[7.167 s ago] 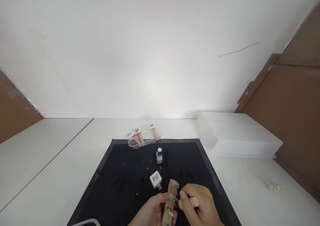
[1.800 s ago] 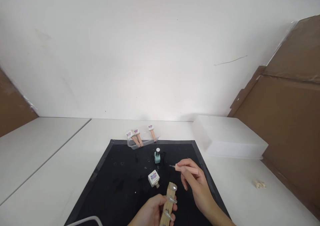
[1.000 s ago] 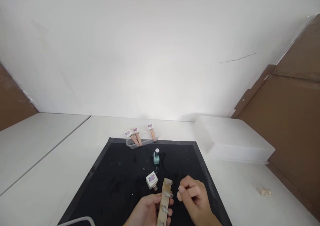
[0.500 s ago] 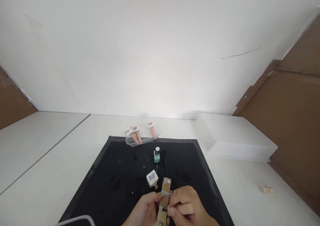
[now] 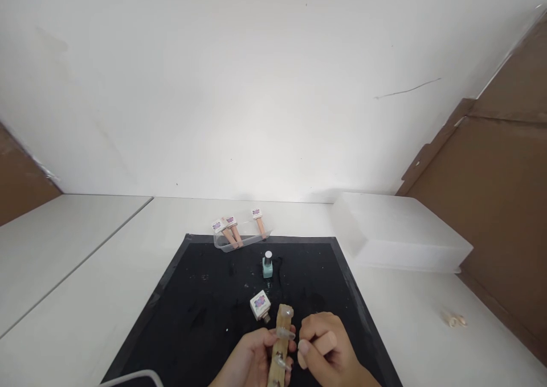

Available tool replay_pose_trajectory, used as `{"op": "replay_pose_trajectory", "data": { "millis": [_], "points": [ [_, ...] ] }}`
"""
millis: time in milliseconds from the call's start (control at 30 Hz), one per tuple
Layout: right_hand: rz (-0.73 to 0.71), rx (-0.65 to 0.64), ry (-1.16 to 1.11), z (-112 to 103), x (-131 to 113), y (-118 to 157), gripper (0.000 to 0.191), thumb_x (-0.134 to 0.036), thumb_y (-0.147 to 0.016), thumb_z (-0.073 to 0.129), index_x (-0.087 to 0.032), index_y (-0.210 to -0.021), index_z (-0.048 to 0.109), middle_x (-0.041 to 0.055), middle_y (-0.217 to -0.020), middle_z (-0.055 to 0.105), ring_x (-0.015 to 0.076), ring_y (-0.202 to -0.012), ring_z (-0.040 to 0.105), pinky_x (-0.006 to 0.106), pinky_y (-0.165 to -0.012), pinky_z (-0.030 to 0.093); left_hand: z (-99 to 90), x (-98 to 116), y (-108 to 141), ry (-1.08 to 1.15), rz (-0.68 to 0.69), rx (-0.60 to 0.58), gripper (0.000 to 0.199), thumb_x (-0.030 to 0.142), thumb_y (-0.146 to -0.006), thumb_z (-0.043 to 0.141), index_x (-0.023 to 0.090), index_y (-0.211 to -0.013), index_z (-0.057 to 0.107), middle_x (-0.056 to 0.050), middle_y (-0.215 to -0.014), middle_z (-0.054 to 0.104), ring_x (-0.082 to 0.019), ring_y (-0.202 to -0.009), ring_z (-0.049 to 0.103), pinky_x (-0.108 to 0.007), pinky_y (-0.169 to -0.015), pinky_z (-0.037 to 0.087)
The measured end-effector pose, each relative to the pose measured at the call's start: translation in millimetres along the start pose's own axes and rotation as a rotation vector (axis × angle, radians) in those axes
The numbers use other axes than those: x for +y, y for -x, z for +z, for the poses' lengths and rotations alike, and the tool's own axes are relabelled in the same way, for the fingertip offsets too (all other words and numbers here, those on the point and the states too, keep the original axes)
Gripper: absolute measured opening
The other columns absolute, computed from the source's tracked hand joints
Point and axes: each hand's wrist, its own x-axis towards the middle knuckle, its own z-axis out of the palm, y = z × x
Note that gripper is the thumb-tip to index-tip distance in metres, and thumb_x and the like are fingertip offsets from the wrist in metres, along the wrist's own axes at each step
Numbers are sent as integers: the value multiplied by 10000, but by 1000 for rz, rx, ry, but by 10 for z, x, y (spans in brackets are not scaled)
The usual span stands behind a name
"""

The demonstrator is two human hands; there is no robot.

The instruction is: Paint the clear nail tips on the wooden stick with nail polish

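Observation:
My left hand (image 5: 250, 354) is wrapped round a wooden stick (image 5: 279, 348) that bears several clear false nail tips (image 5: 285, 333). Dark spots show on the stick by the lower tip. In my right hand (image 5: 337, 358) is a peach nail polish brush cap (image 5: 325, 343), gripped between thumb and fingers just right of the stick; its bristles are hidden. Beyond the stick, a white-labelled nail polish bottle (image 5: 260, 304) lies tipped without its cap, its neck toward me. A teal nail polish bottle (image 5: 267, 268) with a white-topped cap stands farther back.
A clear plastic tray (image 5: 250, 240) with 3 peach-capped bottles (image 5: 231, 231) sits at the black mat's (image 5: 205, 296) back edge. On the right are a white translucent box (image 5: 405, 233) and small beige rings (image 5: 455, 320). A pale curved bar (image 5: 137, 374) shows at lower left.
My right hand has drawn back to the right with the brush cap, leaving a gap from the stick. The lower clear nail tip now shows. My left hand stays in place.

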Motion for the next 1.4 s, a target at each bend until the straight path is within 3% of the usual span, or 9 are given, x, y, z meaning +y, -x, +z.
{"op": "replay_pose_trajectory", "data": {
  "millis": [567,800,1100,1267,1400],
  "points": [
    [52,-50,-41,-14,-26,-28,219,-152,-776,453,-171,-560,478,-20,-453,534,83,-405,487,172,-448,373,-3,-7,20,32,14,-21,163,168,-709,449,88,-765,580,-4,-566,583,-90,-507,544,-232,-606,417],
    [76,-86,-5,4,12,4,237,-165,-762,443,-183,-526,423,-55,-404,428,71,-359,372,188,-427,343,-25,11,-1,48,-21,-39,194,158,-711,444,81,-837,570,-7,-586,593,-101,-510,549,-246,-608,423],
    [51,-88,-28,6,-6,-10,203,-184,-762,458,-177,-562,495,-27,-437,517,87,-391,459,183,-444,378,-18,-13,-1,22,4,-17,122,183,-685,488,102,-740,561,3,-547,558,-98,-491,518,-240,-598,415],
    [107,-102,18,5,13,14,241,-189,-765,459,-185,-525,438,-43,-412,469,83,-371,410,199,-455,365,-26,7,-17,37,-23,-24,126,169,-678,498,97,-754,567,-15,-591,573,-108,-528,539,-253,-621,420],
    [68,-74,-5,-25,-14,1,258,-208,-792,439,-188,-534,443,-42,-403,463,82,-354,391,199,-438,355,-43,17,-33,46,-32,-47,111,165,-668,514,109,-751,561,-10,-589,573,-112,-535,541,-254,-625,419]
  ]
}}
